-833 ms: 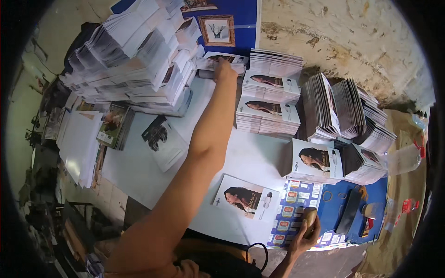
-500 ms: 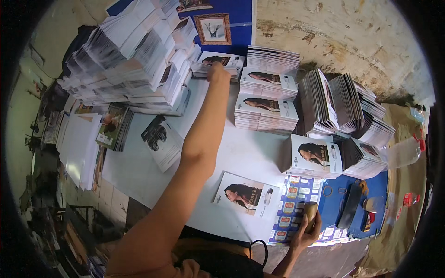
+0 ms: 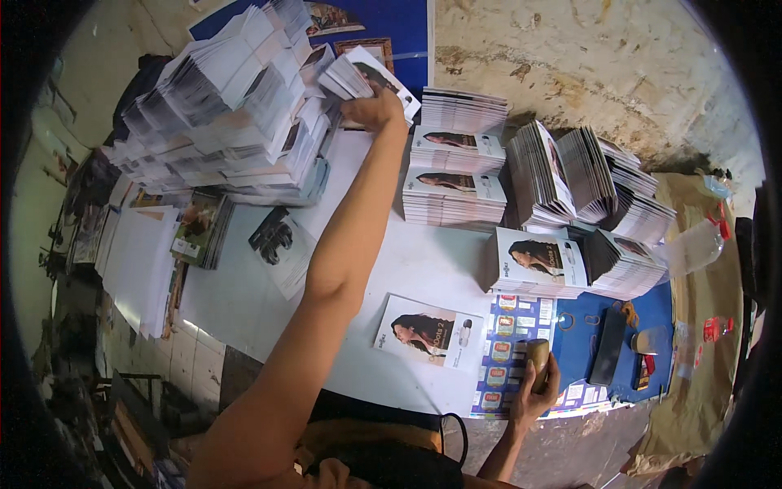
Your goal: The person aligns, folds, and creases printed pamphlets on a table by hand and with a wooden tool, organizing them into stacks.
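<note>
My left arm stretches across the table to the far side, where my left hand grips a bundle of white booklets. The bundle is tilted up off the table, next to a tall heap of paper bundles. At the near right, my right hand is closed around a smooth, brownish rounded block, just above a patterned printed sheet. A single booklet with a picture of a long-haired person lies flat between my arms.
Tall paper bundles fill the far left. Neat booklet stacks stand at the back right, and more lean beside them. Right of these lie a dark phone-like slab, a small cup and a clear plastic bottle.
My left hand has lifted the booklet bundle from the table at the back and tipped it. My right hand keeps its hold on the brownish block. The whole view has shifted slightly.
</note>
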Available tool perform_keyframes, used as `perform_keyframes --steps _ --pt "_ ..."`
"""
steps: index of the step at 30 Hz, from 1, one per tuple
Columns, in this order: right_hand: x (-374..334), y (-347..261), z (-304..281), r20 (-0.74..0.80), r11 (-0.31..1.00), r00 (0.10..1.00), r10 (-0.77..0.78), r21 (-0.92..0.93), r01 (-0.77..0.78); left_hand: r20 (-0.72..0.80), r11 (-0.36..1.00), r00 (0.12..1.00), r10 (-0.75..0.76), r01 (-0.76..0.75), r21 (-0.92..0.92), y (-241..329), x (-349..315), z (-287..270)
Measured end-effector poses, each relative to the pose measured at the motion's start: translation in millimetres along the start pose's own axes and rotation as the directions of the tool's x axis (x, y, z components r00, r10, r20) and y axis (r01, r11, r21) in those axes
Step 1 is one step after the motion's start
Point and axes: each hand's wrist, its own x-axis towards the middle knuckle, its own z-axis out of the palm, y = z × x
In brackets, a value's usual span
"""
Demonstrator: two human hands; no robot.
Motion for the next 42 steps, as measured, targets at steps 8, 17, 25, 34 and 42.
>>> perform_keyframes --steps 8,17,25,34,42 --pt "-1.3 3.6 -7.2 -0.035 1.0 0.999 -0.011 -0.004 0.011 0.286 0.733 0.919 -0.27 0.389 -0.558 85.4 -65.9 -37.7" --pt "-2.4 9.3 -8.5 0.003 0.998 0.999 -0.053 -0.028 0.053 0.571 0.462 0.497 -0.653 0.859 -0.219 59.2 -154.7 -36.9" --pt "-2.4 3.1 -8.7 0.032 0.996 0.996 -0.077 -0.029 0.078 0.289 0.666 0.619 -0.73 0.549 0.506 31.1 -181.4 -24.0" --pt "-2.8 1.0 -11.2 0.019 0.997 0.997 -0.081 -0.011 0.081 0.342 0.463 0.412 -0.845 0.883 0.081 32.4 -189.0 -14.7" --pt "-2.3 4.8 -12.6 0.04 0.989 0.991 -0.129 -0.066 0.131 0.49 0.481 0.389 -0.78 0.874 0.072 45.5 -165.6 -9.1"
